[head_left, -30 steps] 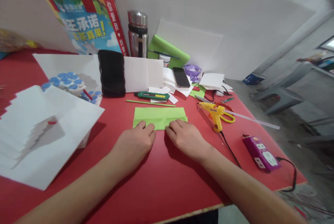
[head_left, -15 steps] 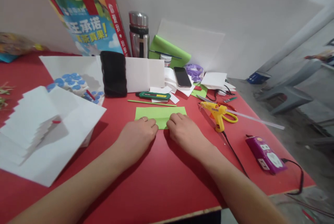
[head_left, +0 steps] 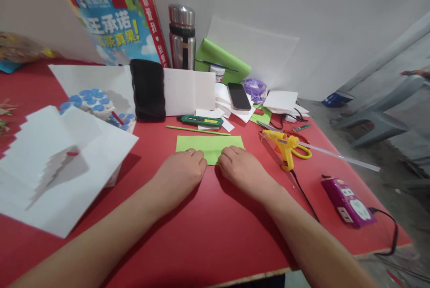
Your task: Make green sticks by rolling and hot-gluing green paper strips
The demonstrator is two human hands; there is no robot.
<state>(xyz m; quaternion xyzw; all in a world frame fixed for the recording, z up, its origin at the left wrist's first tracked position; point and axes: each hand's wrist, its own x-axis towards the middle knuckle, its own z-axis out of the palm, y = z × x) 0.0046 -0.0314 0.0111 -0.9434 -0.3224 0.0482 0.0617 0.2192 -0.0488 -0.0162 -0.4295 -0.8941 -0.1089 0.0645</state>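
Observation:
A strip of light green paper [head_left: 211, 142] lies on the red table, with a crease running along its length. My left hand [head_left: 183, 167] is closed on the paper's near edge, left of its middle, with a ring on one finger. Closed on the same edge farther right is my right hand [head_left: 242, 169]. A short stretch of the paper shows between the two hands; the fingertips and thumbs are mostly hidden. Just beyond the paper lie a thin green stick [head_left: 198, 131] and a green utility knife [head_left: 201, 121].
To the right are a yellow glue gun [head_left: 285, 147] with a long clear stick, scissors [head_left: 304, 150] and a purple power strip [head_left: 347, 203]. A white paper construction [head_left: 97, 144] stands left. Behind are a black case [head_left: 148, 91], a steel flask [head_left: 182, 39] and a phone [head_left: 239, 96].
The camera view has shifted slightly. Both hands stay closed on the green paper's near edge, with hardly any movement over the table.

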